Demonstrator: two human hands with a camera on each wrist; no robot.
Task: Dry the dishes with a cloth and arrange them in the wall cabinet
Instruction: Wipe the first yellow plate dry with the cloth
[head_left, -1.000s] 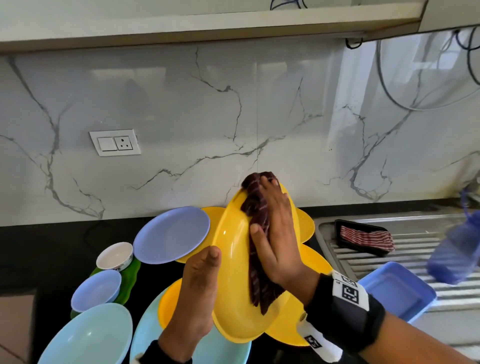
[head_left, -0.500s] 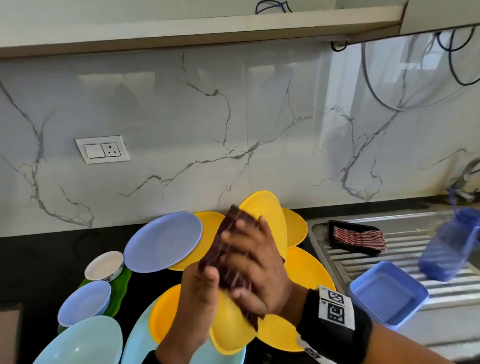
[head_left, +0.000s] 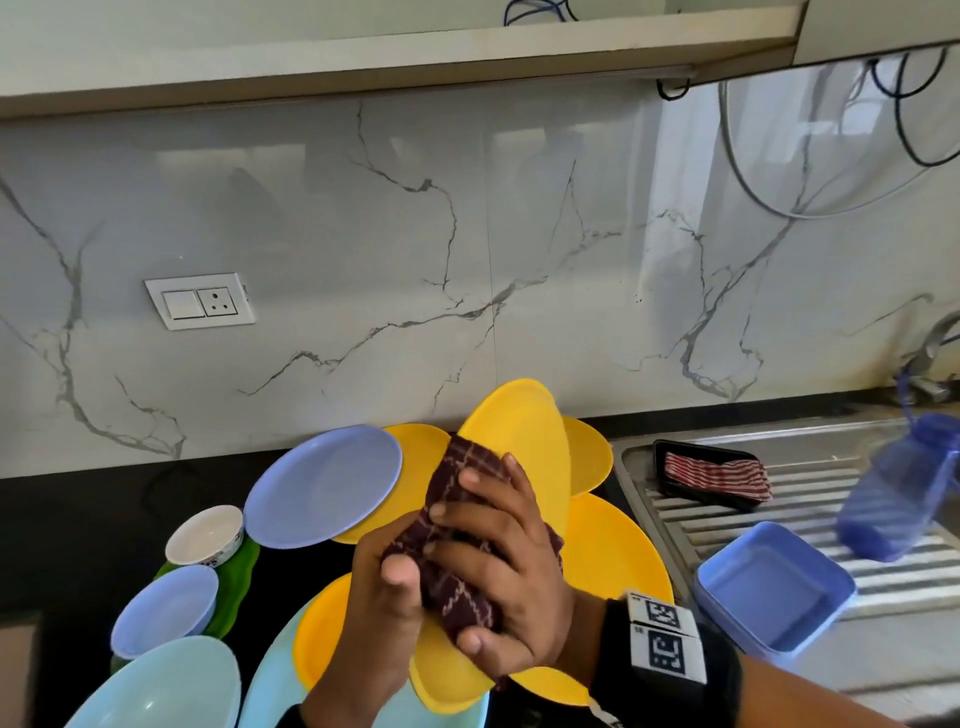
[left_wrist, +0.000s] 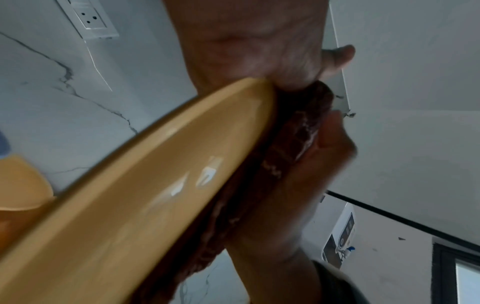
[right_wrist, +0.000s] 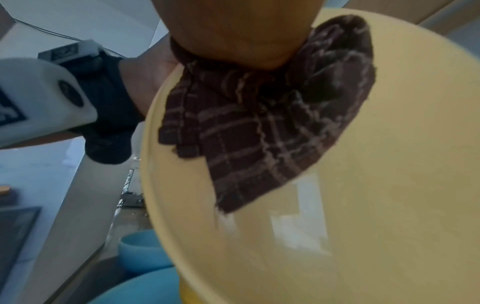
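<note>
Now glossy oval yellow plate (head_left: 524, 447) meets woven checked cloth (head_left: 457, 545).

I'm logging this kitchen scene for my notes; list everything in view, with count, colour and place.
Held yellow plastic plate: one, tilted on edge between the hands.
Maroon checked cloth: one, pressed on that plate.
Other yellow plates: several, on the counter behind.
Lilac plate: one, left of them.
White bowl: one, far left.
Blue square container: one, on the drainboard.
Black tray with striped cloth: one, on the drainboard.
Left hand: grips the plate's edge.
Right hand: holds the cloth.
</note>
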